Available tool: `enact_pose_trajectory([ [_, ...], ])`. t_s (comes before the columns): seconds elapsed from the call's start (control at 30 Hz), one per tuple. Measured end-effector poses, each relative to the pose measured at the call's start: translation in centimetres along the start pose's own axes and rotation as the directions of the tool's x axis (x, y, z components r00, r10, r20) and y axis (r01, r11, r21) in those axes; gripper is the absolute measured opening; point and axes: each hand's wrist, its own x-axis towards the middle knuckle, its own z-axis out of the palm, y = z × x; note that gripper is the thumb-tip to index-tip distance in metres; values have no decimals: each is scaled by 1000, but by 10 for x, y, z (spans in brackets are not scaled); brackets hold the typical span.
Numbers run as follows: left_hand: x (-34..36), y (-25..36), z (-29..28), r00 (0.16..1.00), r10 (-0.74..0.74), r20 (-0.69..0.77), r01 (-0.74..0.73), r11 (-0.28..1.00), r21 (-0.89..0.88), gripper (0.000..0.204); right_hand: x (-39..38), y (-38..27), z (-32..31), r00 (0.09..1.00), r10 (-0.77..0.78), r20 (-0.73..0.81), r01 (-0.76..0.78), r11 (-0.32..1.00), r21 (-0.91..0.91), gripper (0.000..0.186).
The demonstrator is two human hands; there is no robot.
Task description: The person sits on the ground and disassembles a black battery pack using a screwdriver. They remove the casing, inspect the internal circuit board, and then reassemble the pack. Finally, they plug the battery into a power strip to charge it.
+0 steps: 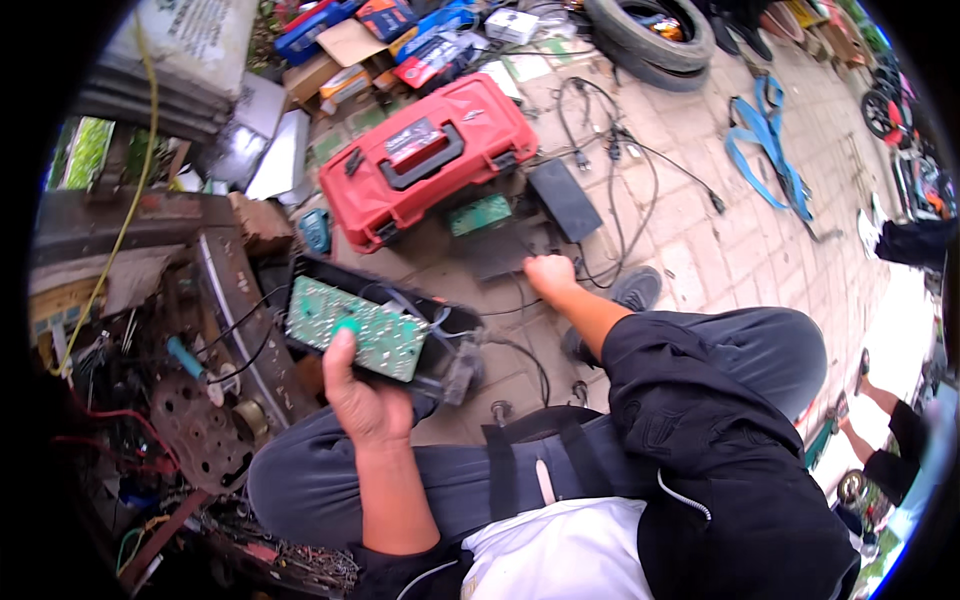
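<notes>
- Left hand (370,405): fingers pinch the black casing (455,318), thumb over the green circuit board (375,327).
- Board faces up, just beyond these fingers, long axis slanting upper-left to lower-right.
- Right hand (553,277): beside dark panel (495,258); I cannot tell whether fingers pinch.

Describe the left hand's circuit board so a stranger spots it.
Find the big red toolbox. Below it in the picture, the left hand holds a black casing with the green circuit board. Unlike the other green board, beside the toolbox, this one has a thumb on it.
</notes>
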Motion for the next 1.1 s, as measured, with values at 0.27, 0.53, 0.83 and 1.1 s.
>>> enact_pose_trajectory([
  [0.27,-11,2,6,993,-18,119,25,998,-61,38,11,-7,-108,961,11,277,-71,975,209,29],
  [0.53,-12,6,4,984,-4,176,36,983,-179,39,-16,24,-218,900,104,423,-434,291,852,27],
  [0.83,-6,-11,-1,969,-39,244,86,980,-182,37,-54,68,-306,997,53,50,-69,463,884,29],
  [1.1,-7,-24,3,953,-89,290,126,986,-111,41,-160,5,-352,952,-270,-147,74,-263,962,59],
])
